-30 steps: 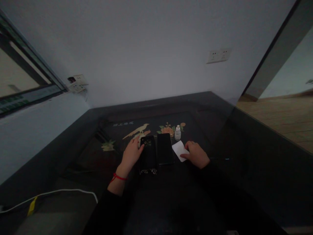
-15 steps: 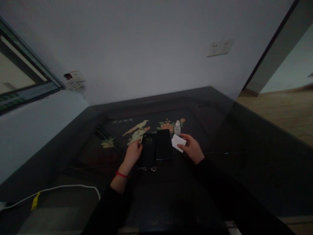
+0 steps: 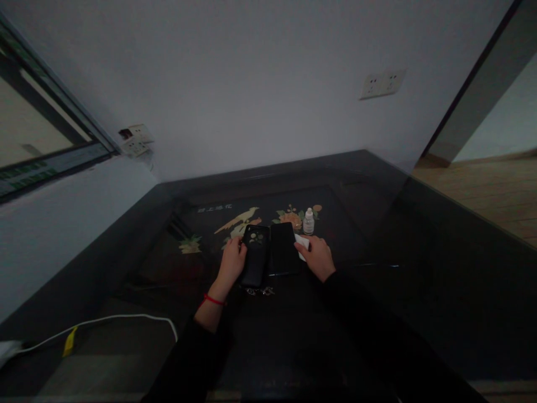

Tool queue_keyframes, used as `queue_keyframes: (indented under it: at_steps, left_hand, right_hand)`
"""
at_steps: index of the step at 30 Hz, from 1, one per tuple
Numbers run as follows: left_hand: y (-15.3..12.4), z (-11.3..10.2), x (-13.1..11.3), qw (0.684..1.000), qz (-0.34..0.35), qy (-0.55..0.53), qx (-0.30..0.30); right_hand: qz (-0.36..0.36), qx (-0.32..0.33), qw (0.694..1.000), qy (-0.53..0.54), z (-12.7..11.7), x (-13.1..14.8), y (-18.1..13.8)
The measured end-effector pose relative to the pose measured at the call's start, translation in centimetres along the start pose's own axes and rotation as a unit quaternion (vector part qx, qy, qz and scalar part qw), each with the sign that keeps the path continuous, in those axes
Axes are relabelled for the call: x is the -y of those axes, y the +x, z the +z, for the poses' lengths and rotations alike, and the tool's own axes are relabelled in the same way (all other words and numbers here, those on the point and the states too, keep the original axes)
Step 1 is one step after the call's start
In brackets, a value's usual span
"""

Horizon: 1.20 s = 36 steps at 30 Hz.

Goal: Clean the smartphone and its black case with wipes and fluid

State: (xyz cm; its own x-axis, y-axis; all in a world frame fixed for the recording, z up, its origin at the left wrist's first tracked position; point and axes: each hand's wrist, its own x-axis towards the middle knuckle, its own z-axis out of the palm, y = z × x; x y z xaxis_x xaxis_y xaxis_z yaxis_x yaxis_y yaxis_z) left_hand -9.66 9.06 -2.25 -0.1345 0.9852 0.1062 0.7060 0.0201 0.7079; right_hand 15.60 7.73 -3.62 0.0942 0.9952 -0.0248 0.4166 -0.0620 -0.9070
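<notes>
My left hand [image 3: 234, 259], a red cord on its wrist, grips the left edge of a black phone case [image 3: 254, 264]. Cut-outs show near the top of the case, and a chain-like strap [image 3: 258, 291] lies at its lower end. Right beside the case lies a black phone [image 3: 283, 249], its dark face up. My right hand [image 3: 318, 256] pinches a small white cloth or paper [image 3: 302, 243] at the phone's right edge; the fingers partly cover it. Behind that hand stands a small clear dropper bottle [image 3: 309, 221] with a white cap.
All this is on a dark, glossy table [image 3: 369, 313] with a bird-and-flower picture. A white cable [image 3: 121, 317] with a yellow tag [image 3: 70, 342] runs along the left. The wall behind holds sockets [image 3: 382, 84], and a window is at the left.
My right hand has moved left with the white piece, bringing it to the phone's edge. In my left hand the case has tilted a little, and its cut-outs show more clearly.
</notes>
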Motion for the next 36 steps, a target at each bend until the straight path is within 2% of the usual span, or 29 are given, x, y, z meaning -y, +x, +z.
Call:
queue_keyframes:
  at_steps: [4,9,13,19,23,28,32,34,36]
  left_hand:
    - [-0.3,-0.8,-1.0,0.995,-0.058,-0.084,0.015]
    - [-1.6,-1.6,-3.6,0.963,-0.134,-0.231,0.047]
    - [-3.8,-0.8,-6.3,0.903,-0.181,-0.376,0.1]
    - [-6.5,1.3,-8.7,0.792,-0.285,-0.501,0.199]
    - [-7.0,1.7,-9.2,0.747,-0.33,-0.531,0.226]
    - [-6.7,1.5,-9.2,0.721,-0.354,-0.557,0.21]
    - [-6.7,1.6,-8.8,0.652,-0.422,-0.571,0.265]
    - [-6.9,1.7,-8.6,0.613,-0.421,-0.595,0.306]
    - [-7.2,1.9,-8.5,0.59,-0.393,-0.624,0.328]
  right_hand:
    - [0.022,0.008,0.998,0.058,-0.9,0.1,0.3]
    - [0.072,0.022,0.977,0.199,-4.3,0.1,-0.2]
    - [0.085,0.042,0.943,0.319,-5.9,0.7,-1.1]
    - [0.12,0.073,0.906,0.4,-5.6,1.4,-1.6]
    - [0.149,0.106,0.891,0.416,-5.7,1.4,-1.9]
    - [0.168,0.118,0.881,0.427,-5.6,1.1,-2.0]
    - [0.166,0.095,0.88,0.435,-5.2,0.4,-1.7]
    - [0.158,0.075,0.882,0.438,-5.4,0.2,-1.6]
    - [0.154,0.057,0.885,0.435,-5.8,0.4,-1.6]
